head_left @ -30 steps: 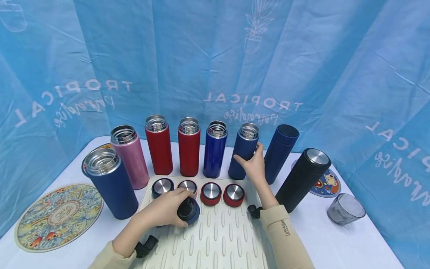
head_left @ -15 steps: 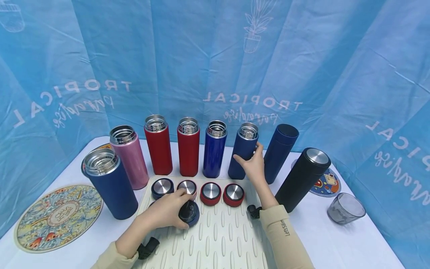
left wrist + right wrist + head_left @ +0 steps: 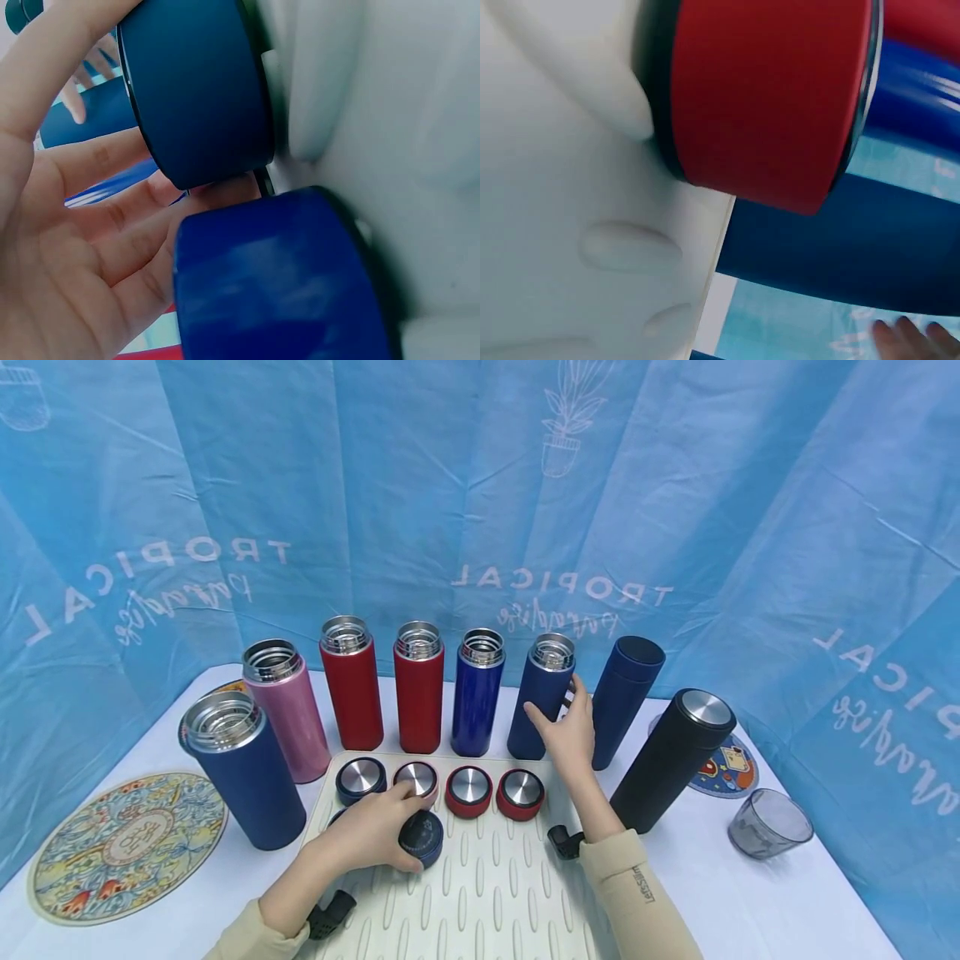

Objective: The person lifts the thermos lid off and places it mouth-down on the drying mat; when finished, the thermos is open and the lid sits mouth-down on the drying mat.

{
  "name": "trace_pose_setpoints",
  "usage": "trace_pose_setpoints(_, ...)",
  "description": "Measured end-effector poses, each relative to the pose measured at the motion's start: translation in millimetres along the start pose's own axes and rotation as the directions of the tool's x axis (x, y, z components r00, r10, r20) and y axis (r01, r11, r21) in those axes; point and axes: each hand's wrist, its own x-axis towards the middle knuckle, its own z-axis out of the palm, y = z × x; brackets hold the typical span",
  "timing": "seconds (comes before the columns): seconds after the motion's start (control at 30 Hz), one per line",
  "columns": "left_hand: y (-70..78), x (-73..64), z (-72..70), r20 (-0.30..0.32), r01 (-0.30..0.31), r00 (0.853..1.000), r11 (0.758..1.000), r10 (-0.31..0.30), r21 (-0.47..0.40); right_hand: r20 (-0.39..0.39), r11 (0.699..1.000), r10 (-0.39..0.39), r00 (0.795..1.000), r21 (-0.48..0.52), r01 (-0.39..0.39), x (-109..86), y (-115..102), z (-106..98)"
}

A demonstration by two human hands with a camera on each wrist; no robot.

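Observation:
In the head view my left hand (image 3: 375,835) holds a navy bottle lid (image 3: 422,837) low over the white ridged mat, thumb on the near side. The left wrist view shows this navy lid (image 3: 199,90) close against the mat, with a glossy blue lid (image 3: 277,277) beside it. My right hand (image 3: 567,731) is spread around the right side of an uncapped navy bottle (image 3: 534,718), thumb across its front. In the right wrist view a gap shows between the fingertips (image 3: 911,341) and the navy bottle (image 3: 832,251).
Navy, pink and two red lids (image 3: 468,789) line the far edge of the mat (image 3: 480,893). Uncapped bottles, including a pink bottle (image 3: 288,718), stand behind and left. A capped navy bottle (image 3: 626,702), a black bottle (image 3: 675,760) and a glass (image 3: 770,824) stand right.
The lid in my left hand has tipped from tilted to flatter on the mat. My right hand's fingers have loosened slightly away from the navy bottle, which stays in place.

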Motion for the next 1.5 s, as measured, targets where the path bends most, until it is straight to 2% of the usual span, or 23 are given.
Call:
trace_pose_setpoints(0.07,-0.3,0.1,0.2,-0.005,-0.014,1.000,1.000,0.014,-0.002,-0.089,0.997,-0.072,0.993,0.008,0.073,-5.1,-2,-2)
trace_pose_setpoints(0.13,-0.4,0.1,0.2,-0.009,-0.026,1.000,1.000,0.026,-0.007,-0.186,0.985,-0.165,0.969,0.016,0.171,-8.9,-3,-3)
trace_pose_setpoints(0.2,-1.2,0.1,0.3,-0.012,-0.036,0.999,0.999,0.036,-0.002,-0.289,0.962,-0.263,0.920,-0.003,0.274,-11.0,-3,-5)
trace_pose_setpoints(0.27,-2.2,0.1,0.2,-0.013,-0.045,0.999,0.999,0.044,-0.005,-0.381,0.933,-0.348,0.856,-0.056,0.354,-11.1,-3,-7)
trace_pose_setpoints(0.37,-3.8,-0.5,-1.2,-0.005,-0.053,0.999,0.998,0.053,-0.021,-0.478,0.904,-0.419,0.772,-0.145,0.402,-9.4,-1,-10)
trace_pose_setpoints(0.43,-5.0,-0.9,-2.8,0.003,-0.057,0.998,0.998,0.058,-0.037,-0.510,0.899,-0.431,0.744,-0.175,0.400,-7.4,2,-11)
trace_pose_setpoints(0.47,-5.5,-1.1,-3.6,0.008,-0.061,0.998,0.997,0.061,-0.046,-0.519,0.902,-0.427,0.741,-0.181,0.393,-6.5,4,-12)
trace_pose_setpoints(0.57,-7.3,-1.2,-6.1,0.021,-0.070,0.997,0.995,0.072,-0.071,-0.534,0.923,-0.377,0.756,-0.153,0.353,-3.5,9,-12)
trace_pose_setpoints(0.67,-10.0,-1.0,-8.0,0.039,-0.077,0.996,0.991,0.082,-0.107,-0.541,0.953,-0.290,0.789,-0.088,0.290,0.2,15,-13)
trace_pose_setpoints(0.77,-14.0,-0.2,-9.8,0.065,-0.073,0.994,0.986,0.083,-0.151,-0.545,0.978,-0.170,0.821,0.007,0.208,4.5,20,-15)
trace_pose_setpoints(0.9,-21.1,1.9,-11.4,0.095,-0.067,0.991,0.972,0.090,-0.223,-0.519,0.989,-0.006,0.855,0.126,0.084,9.8,26,-18)
trace_pose_setpoints(0.97,-24.5,2.9,-11.9,0.103,-0.066,0.990,0.963,0.095,-0.260,-0.498,0.986,0.046,0.866,0.160,0.039,12.1,28,-20)
trace_pose_setpoints(1.23,-31.9,3.0,-14.5,0.105,-0.093,0.985,0.932,0.138,-0.351,-0.470,0.974,0.108,0.876,0.228,0.003,19.7,34,-22)
trace_pose_setpoints(1.5,-34.6,3.0,-14.5,0.127,-0.077,0.982,0.917,0.137,-0.390,-0.453,0.970,0.140,0.880,0.240,-0.031,22.8,37,-23)
